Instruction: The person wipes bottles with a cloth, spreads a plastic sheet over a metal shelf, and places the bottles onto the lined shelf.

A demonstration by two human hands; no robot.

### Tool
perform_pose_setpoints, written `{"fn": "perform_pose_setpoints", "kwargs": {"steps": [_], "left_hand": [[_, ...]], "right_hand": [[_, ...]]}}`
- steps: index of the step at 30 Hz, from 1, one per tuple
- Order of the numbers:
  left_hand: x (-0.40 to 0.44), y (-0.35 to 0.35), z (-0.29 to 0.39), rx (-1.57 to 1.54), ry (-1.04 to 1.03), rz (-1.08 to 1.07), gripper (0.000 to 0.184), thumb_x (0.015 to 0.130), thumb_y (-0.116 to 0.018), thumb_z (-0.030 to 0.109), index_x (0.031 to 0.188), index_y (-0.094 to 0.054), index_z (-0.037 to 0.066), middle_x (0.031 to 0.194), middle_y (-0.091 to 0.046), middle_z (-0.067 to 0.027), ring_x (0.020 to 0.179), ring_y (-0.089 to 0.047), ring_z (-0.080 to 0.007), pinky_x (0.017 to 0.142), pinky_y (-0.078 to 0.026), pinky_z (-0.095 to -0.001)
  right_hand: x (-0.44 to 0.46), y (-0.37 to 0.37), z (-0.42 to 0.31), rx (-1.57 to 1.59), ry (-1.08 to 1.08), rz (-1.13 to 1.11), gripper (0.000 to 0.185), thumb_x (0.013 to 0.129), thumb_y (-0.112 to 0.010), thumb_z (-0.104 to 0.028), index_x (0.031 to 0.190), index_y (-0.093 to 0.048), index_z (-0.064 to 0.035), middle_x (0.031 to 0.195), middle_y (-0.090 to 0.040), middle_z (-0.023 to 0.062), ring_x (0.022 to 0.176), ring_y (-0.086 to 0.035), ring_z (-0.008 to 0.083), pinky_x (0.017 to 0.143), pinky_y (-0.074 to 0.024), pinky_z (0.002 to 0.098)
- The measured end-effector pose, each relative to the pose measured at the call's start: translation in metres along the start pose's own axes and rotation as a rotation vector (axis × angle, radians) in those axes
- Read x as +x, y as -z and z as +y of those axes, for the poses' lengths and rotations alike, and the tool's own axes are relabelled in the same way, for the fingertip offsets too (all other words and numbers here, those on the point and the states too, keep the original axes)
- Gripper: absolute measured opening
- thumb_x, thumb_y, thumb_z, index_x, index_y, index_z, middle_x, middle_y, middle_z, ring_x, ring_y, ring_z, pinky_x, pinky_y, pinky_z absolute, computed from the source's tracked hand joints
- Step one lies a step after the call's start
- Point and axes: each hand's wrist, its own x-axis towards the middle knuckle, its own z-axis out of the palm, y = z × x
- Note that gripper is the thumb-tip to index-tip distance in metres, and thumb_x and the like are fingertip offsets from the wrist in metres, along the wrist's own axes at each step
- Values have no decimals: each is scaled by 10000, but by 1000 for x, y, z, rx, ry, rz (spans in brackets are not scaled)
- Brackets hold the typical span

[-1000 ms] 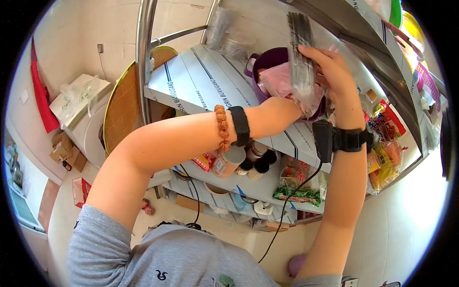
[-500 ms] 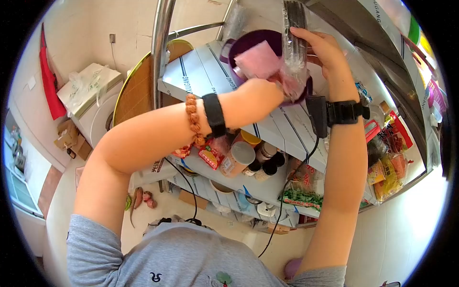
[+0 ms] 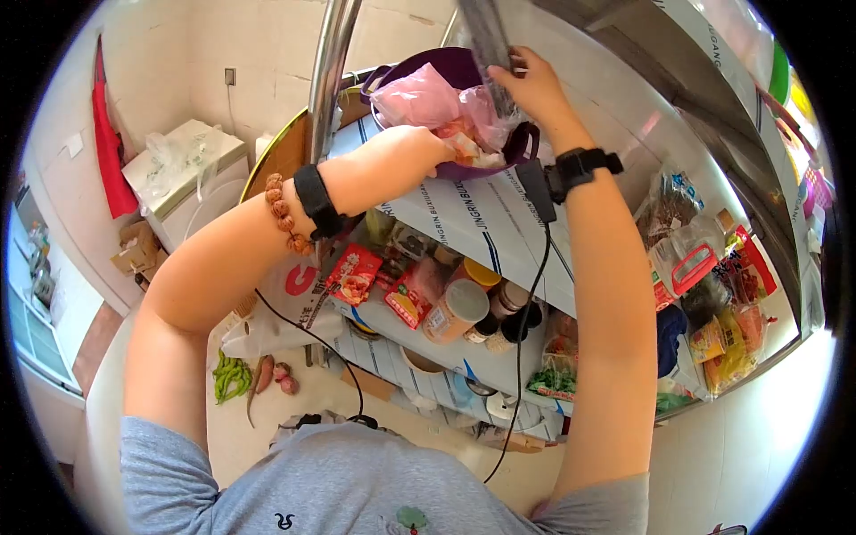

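A purple basket with side handles stands on the upper metal shelf. Inside lie a pink plastic bag and a clear bag beside reddish and whitish packets. Curled at the basket's front rim is my left hand, its fingertips mostly hidden, so what they grip cannot be made out. Above the basket's right side, my right hand is closed on the edge of a plastic-wrapped bundle of long dark sticks. The bundle is tilted and blurred, its lower end close to the bags.
Jars and red packets crowd the shelf below. Bagged food and a clear container with a red handle are at right. A metal post rises left of the basket. Green peppers lie on the floor.
The wrapped bundle has gone from nearly upright to tilted, shifting up and left with my right hand. My left hand has drawn left to the front rim. The pink bag looks fuller.
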Motion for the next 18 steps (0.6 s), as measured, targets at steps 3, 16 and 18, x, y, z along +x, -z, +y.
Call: {"fn": "perform_pose_setpoints", "kwargs": {"steps": [3,16,18], "left_hand": [[0,-5,-5,-6,-8,37,209,742,-613,12,951,-617,32,772,-618,-195,796,-607,-373,692,-481,-424],[-7,9,-15,-3,-35,15,206,741,-660,67,930,-623,-6,847,-622,-198,858,-589,-377,753,-469,-430],[-8,5,-20,13,-38,-3,233,745,-658,67,960,-628,-15,894,-628,-199,895,-587,-371,777,-469,-423]], "right_hand": [[13,-24,13,-148,160,-50,546,710,-746,-284,1159,-585,-20,1108,-613,223,986,-609,355,869,-484,384],[-1,-24,-23,-487,-253,-405,533,619,-777,-308,1000,-643,42,943,-665,218,876,-656,313,787,-505,357],[-9,-19,-20,-440,-236,-385,528,625,-772,-316,988,-646,47,918,-668,219,853,-661,314,775,-508,360]]}}
